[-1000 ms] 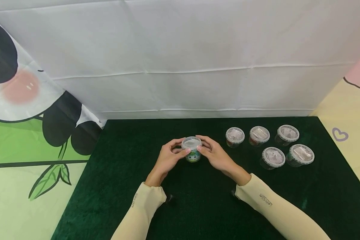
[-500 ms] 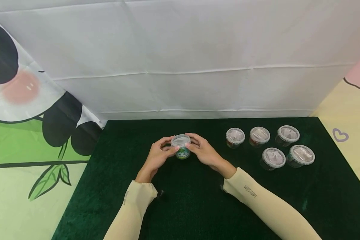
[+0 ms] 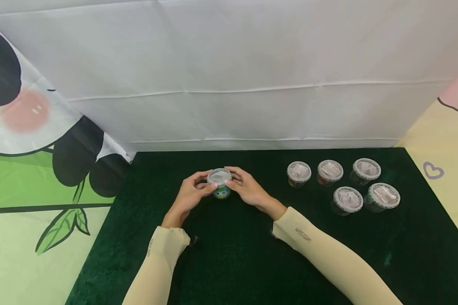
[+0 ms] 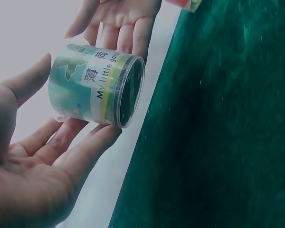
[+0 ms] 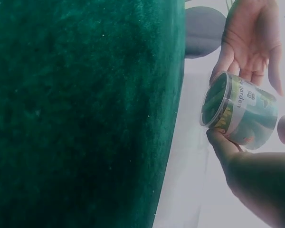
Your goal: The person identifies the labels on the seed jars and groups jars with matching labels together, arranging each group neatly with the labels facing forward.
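Observation:
Between my two hands is a small clear plastic tub [image 3: 222, 191] with a clear lid and a green label, held upright. Its label reads "My little garden" in the left wrist view, where the tub [image 4: 80, 80] shows its clear base. The fingers and thumb of my left hand [image 3: 190, 193] grip it from the left. From the right, my right hand [image 3: 249, 189] grips it, thumb at the front near the lid and fingers behind. In the right wrist view, the tub [image 5: 251, 116] lies between both hands, its base above the green cloth.
Several similar lidded tubs stand at the back right, among them a left one [image 3: 299, 173], a front one [image 3: 348, 201] and a right one [image 3: 383, 197]. Dark green cloth [image 3: 244, 262] covers the table. A white sheet [image 3: 229, 93] hangs behind, and printed cloth [image 3: 30, 178] hangs left.
Both hands have carried the tub leftward and slightly toward the back of the table, gripping it throughout. The tubs at the right have stayed in place.

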Demonstrator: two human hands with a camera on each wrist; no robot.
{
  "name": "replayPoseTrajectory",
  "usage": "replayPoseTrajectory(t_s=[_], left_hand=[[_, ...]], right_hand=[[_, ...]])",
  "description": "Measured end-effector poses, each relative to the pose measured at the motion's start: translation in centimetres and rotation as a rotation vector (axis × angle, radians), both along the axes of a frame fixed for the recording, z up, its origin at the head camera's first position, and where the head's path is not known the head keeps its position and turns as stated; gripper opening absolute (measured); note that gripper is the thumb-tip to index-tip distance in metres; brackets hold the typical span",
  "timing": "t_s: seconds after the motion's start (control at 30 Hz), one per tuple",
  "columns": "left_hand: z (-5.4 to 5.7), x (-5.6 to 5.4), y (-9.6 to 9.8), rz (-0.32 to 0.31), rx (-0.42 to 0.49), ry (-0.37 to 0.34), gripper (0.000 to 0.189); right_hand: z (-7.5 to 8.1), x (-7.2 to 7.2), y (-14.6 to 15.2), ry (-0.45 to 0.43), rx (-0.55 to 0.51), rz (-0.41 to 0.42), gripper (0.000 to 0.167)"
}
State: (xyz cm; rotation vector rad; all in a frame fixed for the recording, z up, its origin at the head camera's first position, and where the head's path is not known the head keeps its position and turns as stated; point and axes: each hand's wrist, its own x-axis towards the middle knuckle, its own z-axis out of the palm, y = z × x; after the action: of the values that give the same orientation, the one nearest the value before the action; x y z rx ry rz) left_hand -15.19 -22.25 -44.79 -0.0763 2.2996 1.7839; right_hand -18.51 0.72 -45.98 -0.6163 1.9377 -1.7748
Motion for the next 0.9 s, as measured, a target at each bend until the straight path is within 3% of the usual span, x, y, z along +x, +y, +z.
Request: replayPoseTrajectory(t_s=[0.6, 0.9], left_hand=[[-1.5, -1.2, -5.1, -0.019, -0.008, 0.017, 0.059], [-1.6, -1.6, -6.9, -0.015, -0.007, 0.023, 0.06]], right_hand=[[-0.8, -1.4, -4.8, 0.016, 0.007, -0.006, 0.056], [-1.4, -2.2, -6.8, 0.063, 0.019, -0.006, 0.055]])
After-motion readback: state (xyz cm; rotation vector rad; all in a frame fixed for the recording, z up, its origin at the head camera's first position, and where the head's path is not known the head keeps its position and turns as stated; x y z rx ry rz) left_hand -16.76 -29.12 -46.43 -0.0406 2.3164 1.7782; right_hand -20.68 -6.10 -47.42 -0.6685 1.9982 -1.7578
